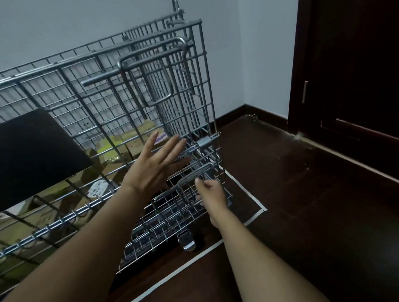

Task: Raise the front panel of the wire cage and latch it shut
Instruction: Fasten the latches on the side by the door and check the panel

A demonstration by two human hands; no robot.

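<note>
A large wire cage (185, 82) on casters stands on the dark floor, filling the left and centre of the view. Its front panel (81, 115) leans toward me with a U-shaped latch handle (152, 61) near its top right. My left hand (155, 164) is flat and open, fingers spread, pressed against the front mesh near the right corner. My right hand (211, 194) grips a lower latch handle (195, 174) at the cage's right edge, fingers curled around the rod. A black board (25, 157) hangs on the panel's left part.
Cardboard boxes (128, 140) with yellow tape lie inside the cage. A caster (187, 241) sits under the front corner. White tape (255, 215) marks a rectangle on the floor. A dark wooden door (356, 73) is at the right, a pale wall behind.
</note>
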